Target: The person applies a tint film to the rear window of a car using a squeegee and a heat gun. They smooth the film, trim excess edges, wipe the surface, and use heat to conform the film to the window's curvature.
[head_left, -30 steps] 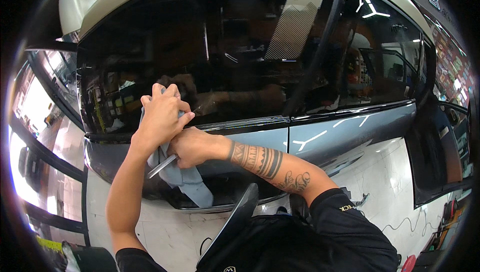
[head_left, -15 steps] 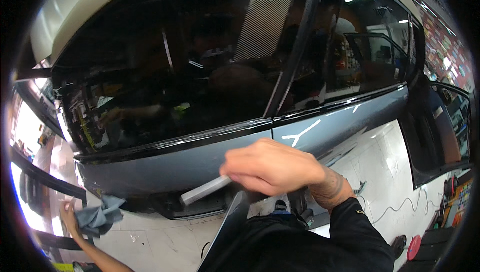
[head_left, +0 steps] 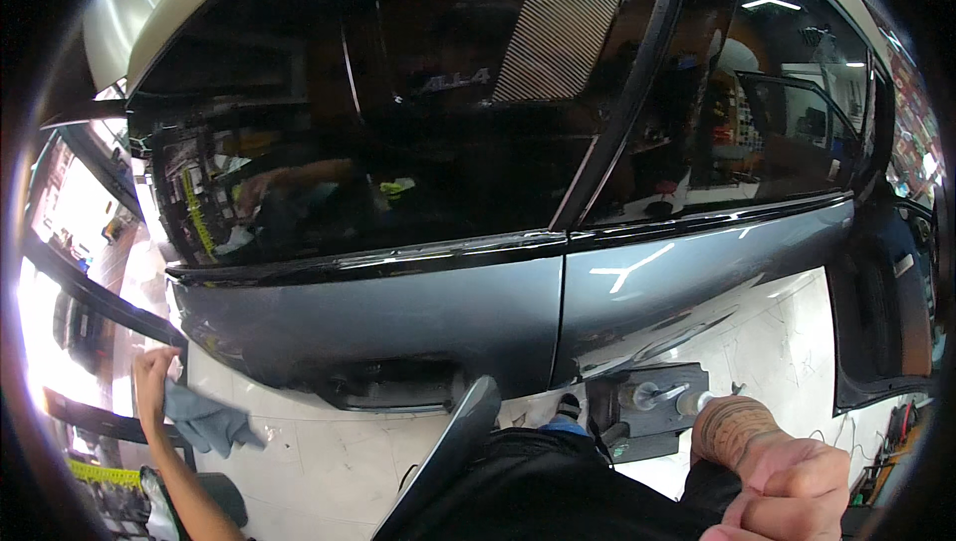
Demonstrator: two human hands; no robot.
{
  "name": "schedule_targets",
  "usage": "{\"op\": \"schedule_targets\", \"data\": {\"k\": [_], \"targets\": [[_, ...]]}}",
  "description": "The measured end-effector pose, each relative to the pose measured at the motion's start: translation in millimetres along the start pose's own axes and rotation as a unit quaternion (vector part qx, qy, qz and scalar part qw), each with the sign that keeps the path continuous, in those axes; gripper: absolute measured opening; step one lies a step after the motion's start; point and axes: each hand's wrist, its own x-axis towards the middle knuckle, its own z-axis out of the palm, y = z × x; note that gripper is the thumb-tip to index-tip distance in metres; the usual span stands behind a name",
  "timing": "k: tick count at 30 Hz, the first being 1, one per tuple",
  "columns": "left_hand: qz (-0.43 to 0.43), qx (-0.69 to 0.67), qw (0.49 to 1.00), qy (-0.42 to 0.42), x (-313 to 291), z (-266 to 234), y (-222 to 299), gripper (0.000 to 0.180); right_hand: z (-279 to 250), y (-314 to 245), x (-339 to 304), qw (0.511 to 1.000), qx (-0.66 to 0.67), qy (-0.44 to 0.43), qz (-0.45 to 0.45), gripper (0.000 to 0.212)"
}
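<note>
At the lower left my left hand [head_left: 154, 372] is closed round a grey-blue cloth [head_left: 209, 419], which hangs beside it over the floor. My right hand [head_left: 792, 486] is low at the right, fingers curled into a fist. A pale end of the flat silver bar [head_left: 713, 533] shows under its fingers at the lower edge; the rest is hidden. Ahead of both hands stands a grey-blue car side panel [head_left: 448, 302] with dark windows [head_left: 398, 123] above it. Neither hand touches the car.
A long grey edge [head_left: 468, 431] slants up at my front, close to the panel. A black low stand [head_left: 657, 411] is on the pale tiled floor [head_left: 309, 451] by my foot. An open car door [head_left: 881, 322] stands at the right. Dark frame bars [head_left: 95, 292] cross the left.
My right hand has swung from in front of the panel down to the lower right with the silver bar. My left hand has risen slightly, and the cloth hangs looser. The view has shifted.
</note>
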Motion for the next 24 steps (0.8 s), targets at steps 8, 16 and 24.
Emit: {"op": "schedule_targets", "data": {"k": [8, 16, 24], "targets": [[0.388, -0.257, 0.874, -0.139, -34.0, 79.3, 318.8, 0.037, 64.0, 91.6, -24.5, 0.904, 0.211, 0.140, 0.344, 0.089], [0.525, -0.520, 0.649, -0.180, -69.6, 194.6, 408.8, 0.008, 150.5, 79.0, -52.5, 0.724, 0.515, 0.195, 0.415, 0.088], [0.491, -0.621, 0.611, -0.016, -54.5, 177.1, 376.5, 0.014, 124.5, 81.1, -112.2, 0.546, 0.554, 0.352, 0.521, 0.062]]}}
